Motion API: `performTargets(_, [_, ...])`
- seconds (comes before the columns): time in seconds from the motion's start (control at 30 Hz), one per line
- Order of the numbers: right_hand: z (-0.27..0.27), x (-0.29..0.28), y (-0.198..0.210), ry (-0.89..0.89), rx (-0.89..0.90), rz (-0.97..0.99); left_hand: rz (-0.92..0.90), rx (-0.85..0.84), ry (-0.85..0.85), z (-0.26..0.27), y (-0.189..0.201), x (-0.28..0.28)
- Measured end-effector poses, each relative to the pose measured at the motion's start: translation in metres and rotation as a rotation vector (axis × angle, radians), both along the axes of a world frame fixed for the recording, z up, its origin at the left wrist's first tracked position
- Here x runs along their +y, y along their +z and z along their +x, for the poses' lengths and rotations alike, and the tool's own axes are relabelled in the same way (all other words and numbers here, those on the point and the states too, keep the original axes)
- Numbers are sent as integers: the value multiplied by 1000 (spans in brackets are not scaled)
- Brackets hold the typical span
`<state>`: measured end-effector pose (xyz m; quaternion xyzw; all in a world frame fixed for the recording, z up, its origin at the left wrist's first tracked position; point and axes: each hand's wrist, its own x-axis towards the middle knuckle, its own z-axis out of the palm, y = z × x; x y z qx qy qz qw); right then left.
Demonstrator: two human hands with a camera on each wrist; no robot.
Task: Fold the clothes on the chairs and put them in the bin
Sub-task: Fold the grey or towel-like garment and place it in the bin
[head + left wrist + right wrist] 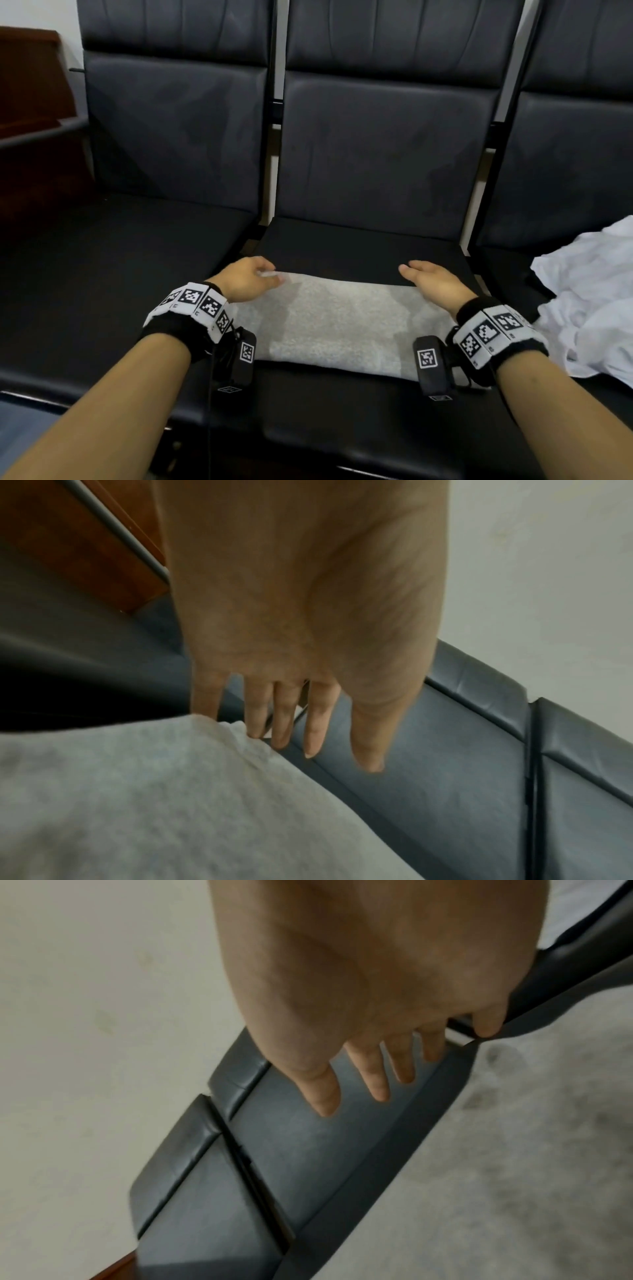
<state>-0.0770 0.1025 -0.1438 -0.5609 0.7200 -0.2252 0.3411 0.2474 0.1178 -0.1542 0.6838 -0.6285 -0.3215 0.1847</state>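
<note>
Folded grey knit garment (335,325) flat on black padded chair seat (359,246); left hand (246,279), right hand (435,282) relaxed, gripping nothing. Crumpled white clothing (592,301) unfolded; bin unseen.

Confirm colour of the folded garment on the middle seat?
Light heather grey; the folded garment shows best in the head view.

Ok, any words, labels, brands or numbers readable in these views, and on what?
None can be read.
Wrist bands and wrist camera units: only black-and-white square code markers, no letters or numbers.
Grey folded garment and white clothes: no print or tag visible.
</note>
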Motion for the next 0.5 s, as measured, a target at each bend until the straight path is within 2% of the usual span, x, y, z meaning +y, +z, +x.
performTargets(0.07, [23, 6, 6, 103, 36, -6, 36, -98, -54, -12, 3, 5])
performTargets(0.17, [63, 21, 10, 302, 200, 57, 53, -405, -200, -42, 10, 19])
performTargets(0.3, [91, 36, -17, 553, 490, 280, 194, -641, -415, -84, -23, 40])
performTargets(0.37, [91, 40, -32, 555, 585, 305, 208, -703, -432, -84, -38, 44])
performTargets(0.5, [85, 45, -40, 541, 595, 288, 208, -672, -448, -75, -37, 46])
